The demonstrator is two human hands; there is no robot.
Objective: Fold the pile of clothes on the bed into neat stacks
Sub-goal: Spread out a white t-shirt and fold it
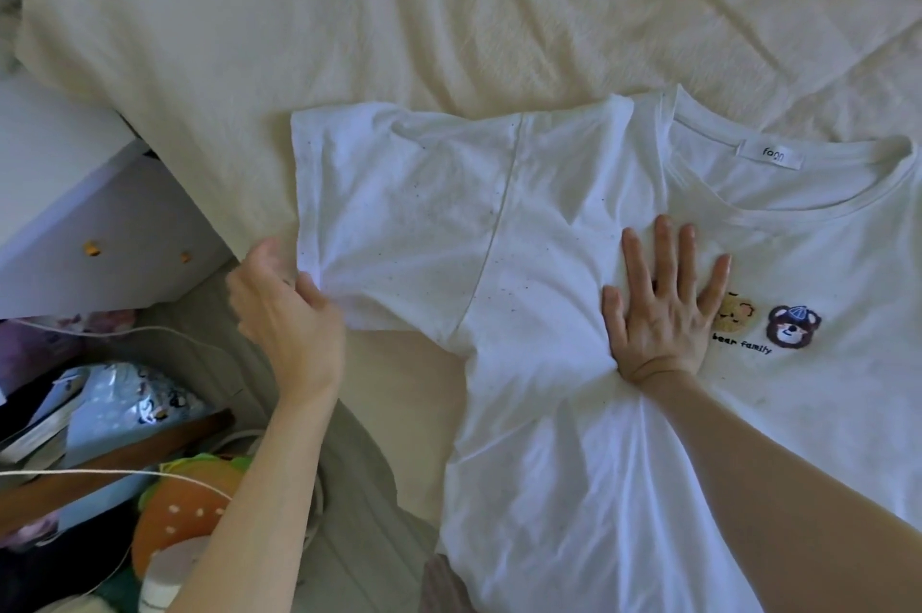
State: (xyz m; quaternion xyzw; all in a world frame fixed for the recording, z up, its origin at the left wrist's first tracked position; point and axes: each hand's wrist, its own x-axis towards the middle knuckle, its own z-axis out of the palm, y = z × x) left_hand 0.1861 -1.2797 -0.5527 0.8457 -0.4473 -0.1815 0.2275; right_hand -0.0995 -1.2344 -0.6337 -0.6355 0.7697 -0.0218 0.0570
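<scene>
Covering the bed [399, 13], a white T-shirt [574, 413] is laid flat, face up. Being thin, limp cotton, it is best taken by hems. Its chest is pressed by the right hand [663, 308], fingers spread; the sleeve [399, 213] hem is pinched by the left hand [284, 308].

the white t-shirt [574, 413] reads "bear family" under its bear patches, and its neck label [773, 155] reads "fann".

t-shirt [574, 263]: thin matt white cloth, speckled, creased | bedsheet [349, 13]: cream cloth, matt, crinkled weave | bear patches [768, 320]: fuzzy embroidery
</scene>
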